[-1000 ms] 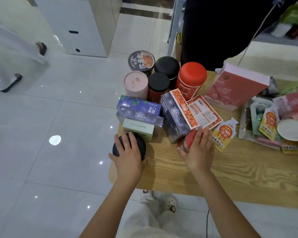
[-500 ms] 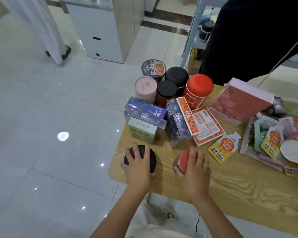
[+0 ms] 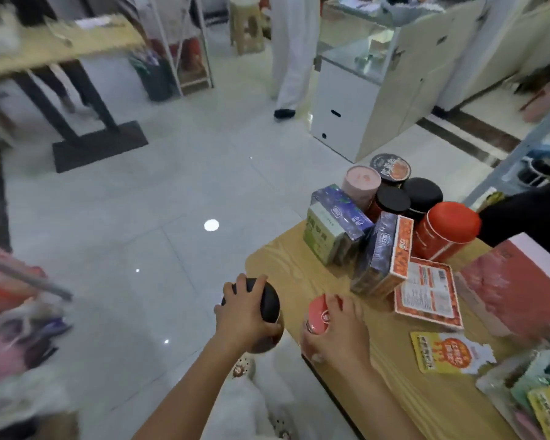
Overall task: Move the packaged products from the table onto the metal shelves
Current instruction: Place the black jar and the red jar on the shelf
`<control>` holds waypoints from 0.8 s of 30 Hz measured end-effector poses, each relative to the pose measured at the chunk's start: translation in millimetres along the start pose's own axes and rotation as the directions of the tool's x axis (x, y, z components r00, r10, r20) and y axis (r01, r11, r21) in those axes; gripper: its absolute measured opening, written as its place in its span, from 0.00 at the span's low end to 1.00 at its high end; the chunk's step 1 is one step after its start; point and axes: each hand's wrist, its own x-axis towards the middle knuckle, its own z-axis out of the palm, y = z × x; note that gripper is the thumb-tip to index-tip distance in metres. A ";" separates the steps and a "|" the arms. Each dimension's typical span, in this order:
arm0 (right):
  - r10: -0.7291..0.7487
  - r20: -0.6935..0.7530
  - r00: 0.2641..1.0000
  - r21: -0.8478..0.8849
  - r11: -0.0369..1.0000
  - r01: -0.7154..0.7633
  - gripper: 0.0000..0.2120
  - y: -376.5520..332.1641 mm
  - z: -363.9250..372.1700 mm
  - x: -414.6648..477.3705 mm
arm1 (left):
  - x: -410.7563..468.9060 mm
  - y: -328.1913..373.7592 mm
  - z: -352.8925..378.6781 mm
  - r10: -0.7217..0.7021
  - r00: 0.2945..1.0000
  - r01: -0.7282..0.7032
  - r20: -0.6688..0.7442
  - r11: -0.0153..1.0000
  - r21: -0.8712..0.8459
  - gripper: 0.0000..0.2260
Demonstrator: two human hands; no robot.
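Note:
My left hand [image 3: 240, 315] grips a black-lidded jar [image 3: 269, 304] from above, held off the table's left edge over the floor. My right hand [image 3: 337, 331] grips a small red-lidded can [image 3: 318, 314] at the near corner of the wooden table [image 3: 410, 376]. On the table stand more packaged products: a big red canister [image 3: 446, 231], black-lidded jars [image 3: 392, 200], a pink tub [image 3: 361, 182], purple boxes [image 3: 343, 211], an orange box [image 3: 400, 249] and flat pouches [image 3: 448, 352]. A metal shelf [image 3: 185, 55] stands far across the floor, blurred.
A white cabinet [image 3: 362, 100] stands behind the table. A person in white trousers [image 3: 291, 52] stands on the tiled floor. Another wooden table [image 3: 58, 49] is at far left. Blurred bags [image 3: 13, 312] lie at my left. A black sleeve [image 3: 521, 214] reaches in from the right.
The view has swung left and up toward the room. Both hands have lifted their containers and carried them left, the black-lidded jar now past the table edge.

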 end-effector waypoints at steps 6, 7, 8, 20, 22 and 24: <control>-0.490 0.141 0.860 0.038 0.871 0.490 0.46 -96.8 -7.0 -8.3 | -76.8 -74.8 -52.4 -0.248 0.956 0.216 -0.155 0.957 -0.195 0.42; -0.569 0.163 0.806 0.044 0.820 0.570 0.46 -117.9 -5.6 -11.2 | -93.7 -90.1 -60.6 -0.299 0.936 0.256 -0.187 0.940 -0.225 0.42; -0.644 0.179 0.743 0.041 0.760 0.649 0.47 -140.0 -3.1 -15.2 | -112.4 -105.0 -68.5 -0.354 0.910 0.298 -0.217 0.920 -0.254 0.42; -0.955 0.270 -0.125 0.299 -0.040 0.953 0.50 -393.6 31.3 -165.8 | -377.4 -235.4 -125.7 -0.781 0.456 0.645 -0.427 0.621 -0.445 0.42; -0.940 0.257 -0.225 0.345 -0.128 0.930 0.52 -419.6 30.2 -193.5 | -414.5 -242.1 -130.0 -0.806 0.401 0.674 -0.435 0.581 -0.456 0.42; -0.921 0.227 -0.317 0.397 -0.210 0.893 0.51 -440.3 26.9 -217.1 | -447.4 -242.3 -135.9 -0.816 0.369 0.689 -0.444 0.561 -0.459 0.42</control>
